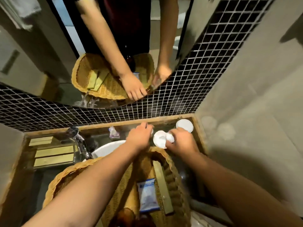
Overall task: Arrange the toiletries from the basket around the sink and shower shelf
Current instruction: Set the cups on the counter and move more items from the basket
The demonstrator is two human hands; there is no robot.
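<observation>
Writing: we can read none; the blue and white sachet (148, 195) in the basket carries blue print that is too blurred to make out, and so does the small packet (113, 132) on the counter.
Basket: we see the wicker basket (68, 174) at 6 o'clock, resting on the counter's front part and overlapping the white sink (106, 149).
Basket contents: the sachet lies flat with its long axis running 12 to 6; a green box (163, 189) lies just beside it toward 3 o'clock, long axis also near 12 to 6; a brown bottle (126, 217) sits at the near end.
Counter: the dark counter (165, 126) has a wooden edge; three green boxes (54, 154) lie at 9 o'clock beside the tap (82, 145), long axes running 9 to 3.
Small packet: stands near the back edge at 12 o'clock, between the tap and our left hand.
White cups: one round white cup (184, 125) sits in the corner at 1 o'clock, its mouth facing up; a second white cup (159, 139) is tilted, its mouth toward us.
Left hand (140, 136): fingers curled down narrowly at the back of the counter; whether it grips anything, we cannot tell.
Right hand (182, 144): closed around a small white object (170, 138) that touches the tilted cup.
Mirror (114, 46): repeats the basket and both arms.
</observation>
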